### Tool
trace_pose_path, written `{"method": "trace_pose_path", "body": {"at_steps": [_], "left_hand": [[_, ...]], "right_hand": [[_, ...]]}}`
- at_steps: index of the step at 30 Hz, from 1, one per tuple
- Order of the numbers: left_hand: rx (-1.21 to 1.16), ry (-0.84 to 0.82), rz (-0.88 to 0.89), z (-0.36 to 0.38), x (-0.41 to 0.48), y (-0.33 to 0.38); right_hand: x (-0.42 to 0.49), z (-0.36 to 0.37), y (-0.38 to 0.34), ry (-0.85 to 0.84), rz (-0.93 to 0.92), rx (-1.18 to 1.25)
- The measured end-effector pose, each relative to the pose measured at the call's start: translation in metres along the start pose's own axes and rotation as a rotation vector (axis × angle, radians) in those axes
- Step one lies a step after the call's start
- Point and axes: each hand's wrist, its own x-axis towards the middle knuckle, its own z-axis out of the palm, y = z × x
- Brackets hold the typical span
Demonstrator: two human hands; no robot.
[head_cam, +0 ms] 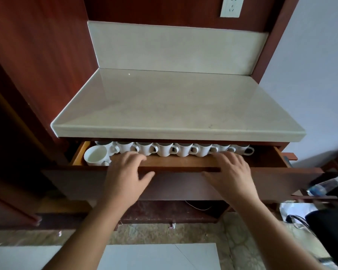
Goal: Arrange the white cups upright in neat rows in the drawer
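The left hand (125, 172) and right hand (230, 172) are laying their fingers, spread and fairly straight, over the top edge of the drawer front (180, 185), thumbs on its outer face, holding no cup. Just beyond the fingertips the white cups (165, 150) are standing in a row; one more cup (96, 155) is sitting left of the left fingers. Likely glazed ceramic: rigid, slick, chippable, so best taken by the handle or round the body.

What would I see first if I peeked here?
A row of white cups stands at the back of the drawer, just under the pale counter, with one more cup at front left. The left hand and right hand rest on the drawer's front edge.
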Motion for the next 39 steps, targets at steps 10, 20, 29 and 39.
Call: {"method": "trace_pose_path", "body": {"at_steps": [10, 20, 29, 39], "left_hand": [[-0.474, 0.223, -0.98, 0.015, -0.039, -0.042], [-0.506, 0.284, -0.976, 0.034, 0.002, -0.051], [-0.537, 0.29, -0.955, 0.047, 0.051, -0.063], [-0.587, 0.227, -0.955, 0.064, 0.064, -0.081]], "right_hand": [[-0.029, 0.018, 0.047, 0.073, 0.808, 0.686], [0.014, 0.038, 0.046, 0.115, 0.816, 0.685], [0.059, 0.046, 0.046, 0.07, 0.815, 0.662], [0.083, 0.046, 0.05, -0.034, 0.808, 0.695]]}}
